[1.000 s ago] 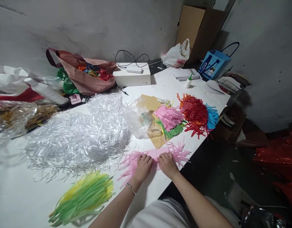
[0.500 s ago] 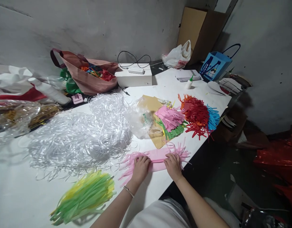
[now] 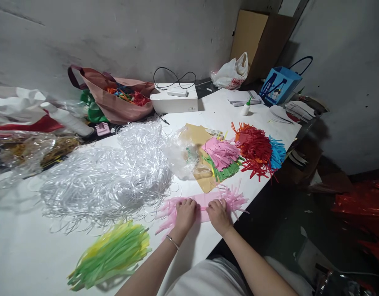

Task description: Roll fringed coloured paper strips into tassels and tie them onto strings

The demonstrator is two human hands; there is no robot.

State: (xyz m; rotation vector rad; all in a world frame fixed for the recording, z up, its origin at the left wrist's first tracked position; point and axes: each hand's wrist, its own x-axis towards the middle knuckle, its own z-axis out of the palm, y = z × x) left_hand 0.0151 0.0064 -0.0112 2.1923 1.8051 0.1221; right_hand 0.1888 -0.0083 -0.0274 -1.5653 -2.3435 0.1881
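Pink fringed tissue paper lies flat near the table's front edge, its cut strips spread out at both ends. Along its middle runs a narrow rolled edge. My left hand is closed on the left part of that roll, and my right hand grips it a short way to the right. Fingertips of both hands press down on the paper. Left of my forearm rests a green and yellow paper tassel bundle. Beyond the hands sit a pink tassel bundle and a red one.
A large heap of white shiny string covers the left of the table. A clear plastic bag lies on brown paper. Farther back are a glue bottle, a white box and a pink bag.
Both hands have moved closer together along the pink paper's roll, the left one rightward and the right one leftward. The rest of the table looks the same.
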